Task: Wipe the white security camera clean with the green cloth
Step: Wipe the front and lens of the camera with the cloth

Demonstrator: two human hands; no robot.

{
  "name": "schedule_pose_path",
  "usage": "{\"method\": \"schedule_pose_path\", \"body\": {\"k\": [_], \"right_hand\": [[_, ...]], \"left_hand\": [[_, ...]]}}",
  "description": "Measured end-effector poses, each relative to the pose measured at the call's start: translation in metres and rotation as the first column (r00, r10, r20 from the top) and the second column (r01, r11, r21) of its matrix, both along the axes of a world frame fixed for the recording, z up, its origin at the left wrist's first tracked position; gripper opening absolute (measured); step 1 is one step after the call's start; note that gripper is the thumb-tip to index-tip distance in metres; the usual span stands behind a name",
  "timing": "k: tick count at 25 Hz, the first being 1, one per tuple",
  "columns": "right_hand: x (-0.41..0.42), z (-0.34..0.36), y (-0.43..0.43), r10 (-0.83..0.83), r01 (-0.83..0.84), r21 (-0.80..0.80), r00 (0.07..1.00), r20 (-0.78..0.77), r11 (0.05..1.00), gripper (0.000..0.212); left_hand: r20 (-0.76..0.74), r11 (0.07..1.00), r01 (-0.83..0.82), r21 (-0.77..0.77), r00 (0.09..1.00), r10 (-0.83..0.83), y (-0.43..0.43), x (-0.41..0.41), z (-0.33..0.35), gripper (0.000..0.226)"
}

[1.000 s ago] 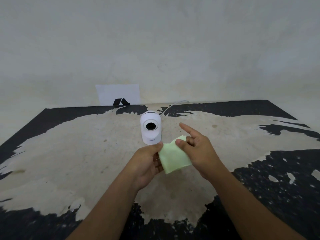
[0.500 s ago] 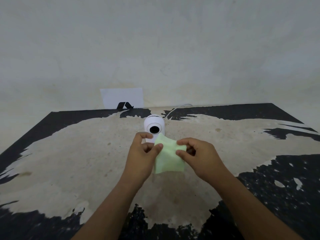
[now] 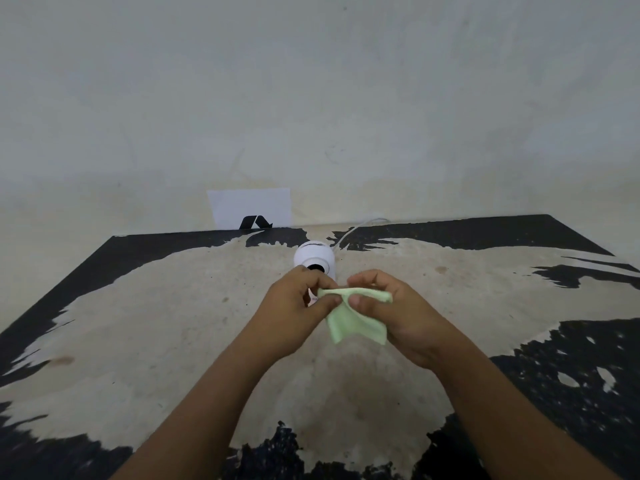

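Observation:
The white security camera (image 3: 314, 253) stands upright on the worn table (image 3: 173, 323), its dark lens facing me; my hands hide its lower body. A small pale green cloth (image 3: 353, 322) hangs in front of it, just above the table. My left hand (image 3: 294, 313) pinches the cloth's upper left edge between thumb and fingers. My right hand (image 3: 398, 313) pinches the upper edge beside it, with the cloth's top folded over its fingers. Both hands are close together just in front of the camera, and I cannot tell whether either touches it.
A white cable (image 3: 349, 230) runs from the camera's back to the wall. A white paper with a black mark (image 3: 251, 209) leans on the wall behind the table. The tabletop is peeling black paint over pale board, with edges at left and right.
Both hands carried the cloth up and forward toward the camera. The right index finger, pointing out before, has curled in, and the cloth's top edge has folded over.

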State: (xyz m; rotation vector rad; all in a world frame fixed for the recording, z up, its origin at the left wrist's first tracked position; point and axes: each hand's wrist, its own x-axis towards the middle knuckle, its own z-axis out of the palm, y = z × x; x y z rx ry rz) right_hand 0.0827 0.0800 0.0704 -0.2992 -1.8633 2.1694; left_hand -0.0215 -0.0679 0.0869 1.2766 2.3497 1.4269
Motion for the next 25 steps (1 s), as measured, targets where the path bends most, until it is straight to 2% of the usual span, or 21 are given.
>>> {"method": "schedule_pose_path", "body": {"k": [2, 4, 6, 8, 10, 12, 16, 19, 21, 25], "right_hand": [[-0.012, -0.006, 0.007, -0.052, 0.046, 0.115, 0.997, 0.054, 0.992, 0.006], [-0.027, -0.009, 0.020, -0.194, 0.174, 0.178, 0.976, 0.097, 0.968, 0.013], [-0.040, -0.005, 0.034, -0.358, 0.339, 0.176, 0.930, 0.088, 0.924, 0.013], [-0.056, -0.001, 0.043, -0.489, 0.471, 0.212, 0.871, 0.041, 0.856, 0.017], [-0.074, 0.003, 0.041, -0.541, 0.510, 0.352, 0.841, -0.011, 0.785, 0.025], [-0.088, 0.004, 0.027, -0.496, 0.455, 0.490, 0.867, -0.051, 0.744, 0.035], [-0.097, -0.012, -0.001, -0.313, 0.296, 0.594, 0.947, -0.078, 0.748, 0.041], [-0.106, -0.020, -0.004, -0.215, 0.194, 0.805, 0.973, -0.085, 0.561, 0.044], [-0.113, -0.018, -0.001, -0.202, 0.138, 0.855, 0.979, -0.039, 0.500, 0.046], [-0.119, -0.018, 0.006, -0.295, 0.148, 0.749, 0.953, 0.065, 0.646, 0.060]], "left_hand": [[0.009, 1.000, -0.003, -0.022, 1.000, 0.003, 0.005, -0.014, 0.000, 0.012], [0.066, 0.992, -0.125, 0.020, 0.990, 0.124, 0.008, -0.035, -0.008, 0.005], [0.141, 0.962, -0.265, 0.058, 0.957, 0.255, 0.007, -0.053, -0.022, 0.005], [0.191, 0.954, -0.301, -0.013, 0.935, 0.298, 0.008, -0.063, -0.039, 0.032], [0.199, 0.959, -0.248, -0.140, 0.941, 0.272, 0.013, -0.070, -0.053, 0.069], [0.167, 0.959, -0.201, -0.202, 0.957, 0.236, 0.021, -0.075, -0.064, 0.091], [0.097, 0.940, -0.227, -0.253, 0.961, 0.258, 0.037, -0.080, -0.072, 0.091], [0.068, 0.926, -0.283, -0.249, 0.949, 0.308, 0.044, -0.082, -0.078, 0.081], [0.069, 0.923, -0.293, -0.252, 0.945, 0.319, 0.046, -0.083, -0.083, 0.079], [0.014, 0.915, -0.317, -0.249, 0.944, 0.330, 0.045, -0.085, -0.087, 0.076]]}}
